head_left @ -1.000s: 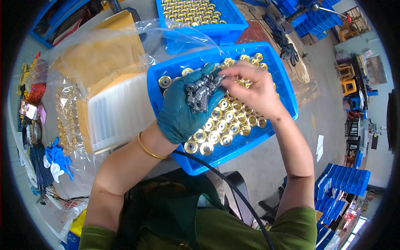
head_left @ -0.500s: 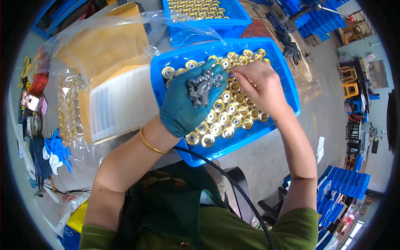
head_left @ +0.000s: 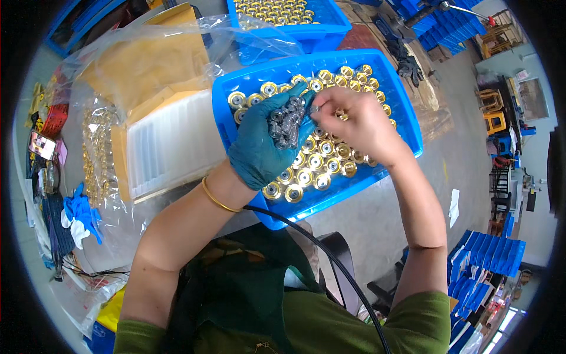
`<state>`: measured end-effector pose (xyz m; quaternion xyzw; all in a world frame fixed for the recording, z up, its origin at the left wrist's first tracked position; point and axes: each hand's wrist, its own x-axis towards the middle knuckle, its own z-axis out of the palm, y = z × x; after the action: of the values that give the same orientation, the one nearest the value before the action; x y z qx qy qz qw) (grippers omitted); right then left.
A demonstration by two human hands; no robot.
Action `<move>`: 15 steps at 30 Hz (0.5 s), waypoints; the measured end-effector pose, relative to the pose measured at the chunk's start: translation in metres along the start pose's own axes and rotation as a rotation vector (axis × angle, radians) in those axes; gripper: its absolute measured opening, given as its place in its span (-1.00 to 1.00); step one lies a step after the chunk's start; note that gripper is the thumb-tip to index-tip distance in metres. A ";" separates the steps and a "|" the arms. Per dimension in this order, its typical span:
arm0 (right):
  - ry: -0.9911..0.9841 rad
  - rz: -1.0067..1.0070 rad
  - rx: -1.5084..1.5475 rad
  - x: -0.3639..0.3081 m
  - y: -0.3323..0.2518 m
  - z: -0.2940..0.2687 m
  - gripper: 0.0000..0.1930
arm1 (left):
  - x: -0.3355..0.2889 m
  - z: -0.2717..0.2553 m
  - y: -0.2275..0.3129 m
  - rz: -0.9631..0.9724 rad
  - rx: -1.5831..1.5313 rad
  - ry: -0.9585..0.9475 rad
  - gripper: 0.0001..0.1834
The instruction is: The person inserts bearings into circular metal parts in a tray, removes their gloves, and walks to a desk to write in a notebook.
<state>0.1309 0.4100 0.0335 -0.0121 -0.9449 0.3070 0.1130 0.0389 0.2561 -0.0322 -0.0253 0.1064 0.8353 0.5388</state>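
My left hand (head_left: 250, 141), in a teal glove, is cupped palm up round a heap of small grey metal cylindrical parts (head_left: 286, 123). It hangs over the left part of a blue plastic bin (head_left: 223, 112). Many gold-coloured round cups (head_left: 315, 160) stand in the bin, several with a grey centre. My bare right hand (head_left: 356, 121) is just right of the heap, thumb and forefinger pinched on a small grey metal part (head_left: 315, 109). Its other fingers are curled and slightly blurred. Both hands hide some of the cups beneath them.
Left of the bin lies an opened cardboard box (head_left: 121, 159) with white sheet-like pieces, partly under clear plastic film. Behind stands a second blue bin (head_left: 318, 36) of gold cups. A black cable (head_left: 306, 236) crosses before me. Dark gloves (head_left: 410, 68) lie at the far right.
My right hand has moved left from over the cups to the heap, and a small grey part now shows at its fingertips. The left hand has tilted slightly, its fingers more curled.
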 end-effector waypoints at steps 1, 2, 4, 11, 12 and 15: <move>-0.001 0.145 0.220 0.000 0.001 -0.003 -0.82 | -0.001 0.003 0.000 0.019 0.016 0.024 -0.51; -0.002 0.144 0.219 -0.001 0.007 -0.006 -0.82 | -0.001 0.004 0.000 0.020 0.016 0.023 -0.51; 0.034 0.222 0.063 -0.007 0.025 -0.009 -0.83 | -0.001 0.006 0.000 -0.007 -0.042 0.005 -0.49; -0.042 0.101 -0.135 -0.018 0.043 0.004 -0.77 | 0.000 0.007 -0.001 0.005 -0.034 0.031 -0.47; 0.004 0.098 -0.193 -0.016 0.036 0.003 -0.78 | 0.000 0.006 -0.001 0.011 -0.037 0.006 -0.47; 0.181 -0.073 -0.161 -0.015 0.005 0.004 -0.84 | 0.001 0.008 -0.001 0.031 -0.002 0.009 -0.48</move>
<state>0.1445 0.4102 0.0238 -0.0146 -0.9523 0.2234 0.2076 0.0401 0.2586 -0.0246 -0.0279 0.1080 0.8436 0.5252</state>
